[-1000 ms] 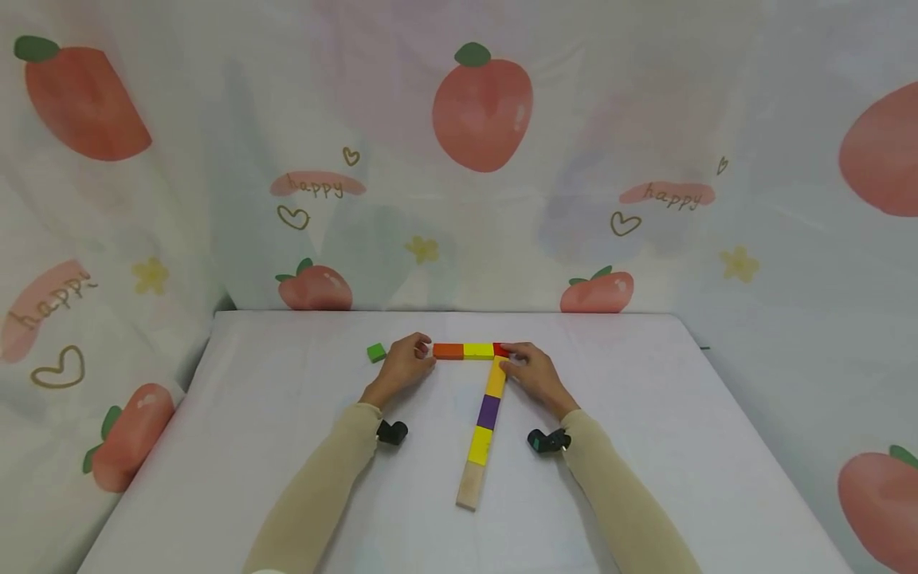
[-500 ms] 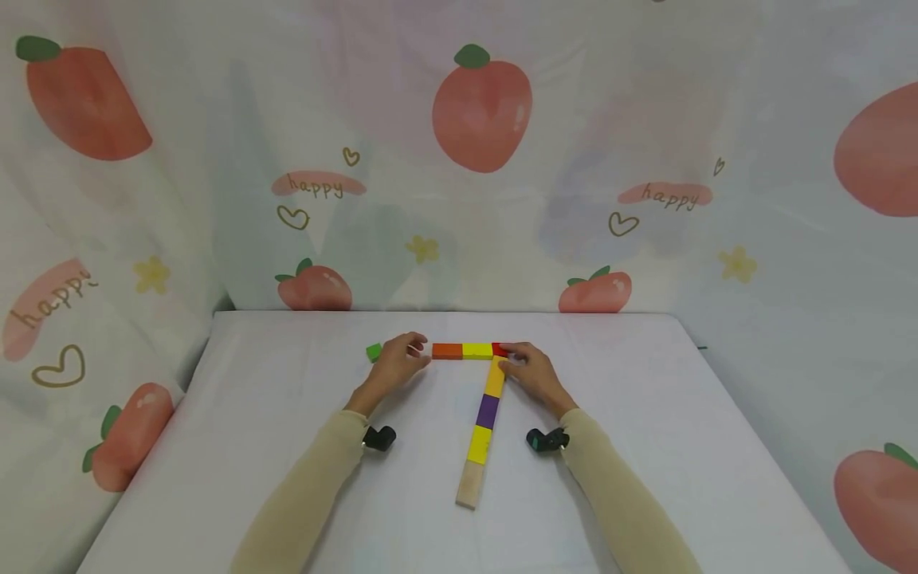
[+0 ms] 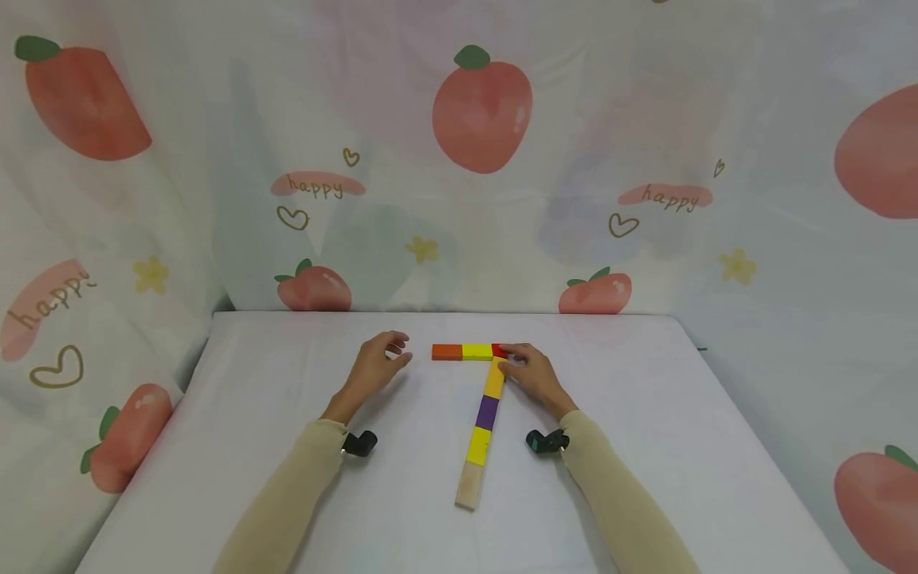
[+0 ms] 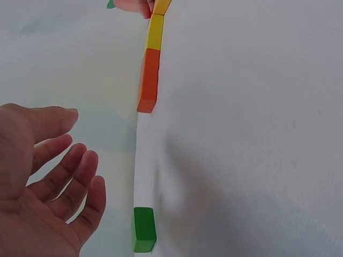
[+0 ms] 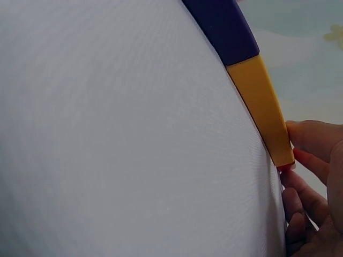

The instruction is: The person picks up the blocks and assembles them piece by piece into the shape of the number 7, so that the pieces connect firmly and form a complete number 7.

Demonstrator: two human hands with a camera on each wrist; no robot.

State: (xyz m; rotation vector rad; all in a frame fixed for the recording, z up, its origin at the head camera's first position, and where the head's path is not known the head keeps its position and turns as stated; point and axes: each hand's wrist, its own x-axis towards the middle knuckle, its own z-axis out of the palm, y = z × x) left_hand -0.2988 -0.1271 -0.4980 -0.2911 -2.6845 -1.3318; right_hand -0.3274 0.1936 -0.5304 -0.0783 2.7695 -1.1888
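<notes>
My left hand [image 3: 369, 371] is held over the left part of the table, fingers relaxed and apart, with nothing in them. In the left wrist view a green block [image 4: 144, 230] lies near this hand; the hand hides it in the head view. An orange block [image 3: 447, 352], a yellow block [image 3: 476, 352] and a red block [image 3: 497, 348] form a row. From its right end a column runs toward me: a yellow-orange block [image 3: 495, 379], a purple block [image 3: 487, 413], another yellow block and a plain wooden block [image 3: 469, 486]. My right hand [image 3: 534, 375] pinches that corner, thumb against the yellow-orange block, fingers at the red one.
The blocks lie on a white-covered table [image 3: 645, 446]. Behind it and at both sides hangs a curtain [image 3: 402, 119] printed with red fruit. Black wrist cameras sit at the left sleeve [image 3: 294, 486] and the right sleeve [image 3: 617, 486].
My left hand has moved left, away from the orange block, and now covers the green block in the head view. The right hand and the row have stayed in place.
</notes>
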